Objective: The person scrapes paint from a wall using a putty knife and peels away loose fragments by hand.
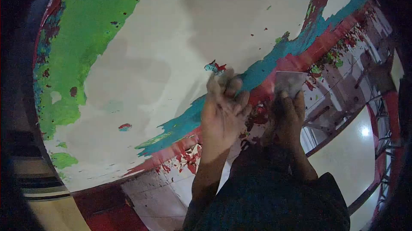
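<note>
My left hand (pixel 225 106) is turned palm up, its fingers loosely curled and apart. Just past its fingertips is a crumpled paint flake (pixel 214 66) in red and light blue. A flat, rectangular scraper blade (pixel 292 77) is gripped in my right hand (pixel 290 106), with its straight edge facing away from me. Both hands overlap the red and teal paint band (pixel 266 66) along the near edge of a large pale surface (pixel 171 29), where the paint is ragged and peeled.
A broad green paint patch (pixel 92 29) with dark flecks covers the surface's left side. A small loose chip (pixel 125 126) lies on the pale area. Paint scraps (pixel 186 157) are scattered below the near edge. At the right stands a glossy white panel (pixel 347 149).
</note>
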Action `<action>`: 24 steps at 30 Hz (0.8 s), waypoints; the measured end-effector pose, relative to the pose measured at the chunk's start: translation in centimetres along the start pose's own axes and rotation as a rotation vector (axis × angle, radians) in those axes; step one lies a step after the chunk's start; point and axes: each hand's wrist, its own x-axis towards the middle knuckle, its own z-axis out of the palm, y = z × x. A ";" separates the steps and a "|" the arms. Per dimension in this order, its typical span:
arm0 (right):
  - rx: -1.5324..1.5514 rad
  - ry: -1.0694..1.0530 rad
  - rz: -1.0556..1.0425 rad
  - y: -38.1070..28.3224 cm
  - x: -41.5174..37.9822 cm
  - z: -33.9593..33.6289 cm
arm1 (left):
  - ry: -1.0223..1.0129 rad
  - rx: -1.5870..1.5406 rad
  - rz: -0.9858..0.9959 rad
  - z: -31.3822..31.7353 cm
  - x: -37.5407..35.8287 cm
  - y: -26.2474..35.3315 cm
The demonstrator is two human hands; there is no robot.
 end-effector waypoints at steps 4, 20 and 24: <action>-0.077 0.063 0.010 -0.8 0.2 -1.0 | -0.118 -0.346 -0.054 0.0 2.4 -0.3; -0.016 0.082 0.125 -1.8 -0.2 -1.4 | -0.082 -0.592 0.020 1.0 2.4 -1.4; -0.053 0.038 0.079 -2.1 -0.1 -1.3 | -0.065 -0.562 0.031 1.1 2.6 -1.2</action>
